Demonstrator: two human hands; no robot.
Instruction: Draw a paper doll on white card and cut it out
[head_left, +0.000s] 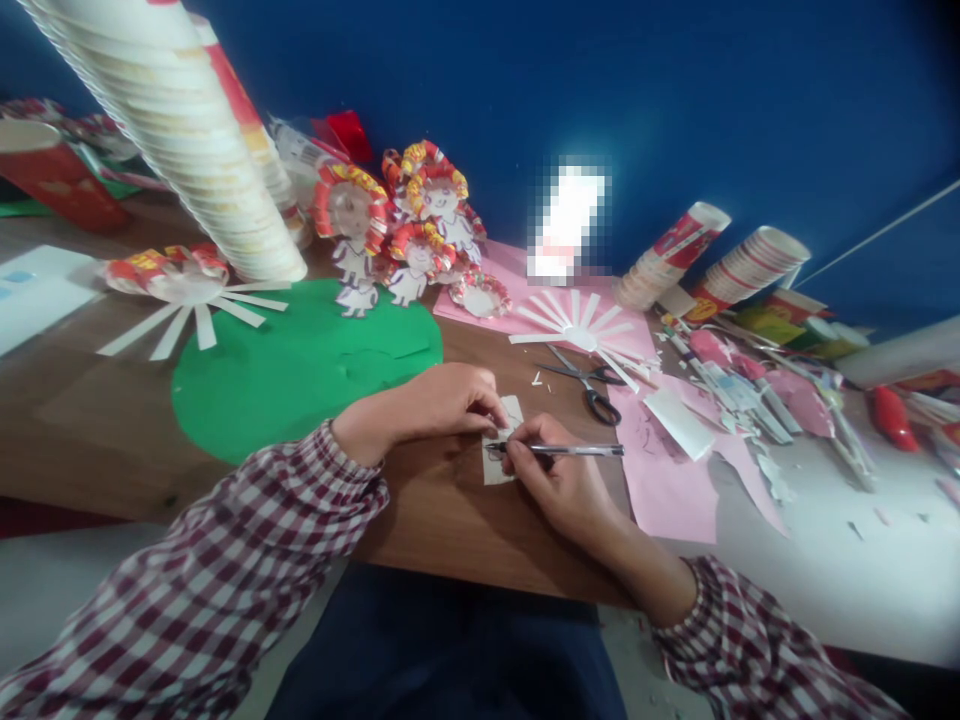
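Note:
A small strip of white paper [496, 471] with faint drawn lines lies on the brown wooden table [442, 520]. My right hand [559, 480] is closed round a pen [592, 450], whose tip rests on the strip. Curled fingers of my left hand [450, 400] press on the upper left part of the same strip. Just beyond and to the right lie black-handled scissors [589, 379], partly open, with tiny paper scraps beside them.
A round green sheet [300, 370] lies at left, near tall stacked paper cups [195, 130]. Decorated paper figures [412, 262] stand behind it. Pink paper [667, 495], cut cups [581, 335] and more cup stacks [750, 268] are at right, with craft tools at far right.

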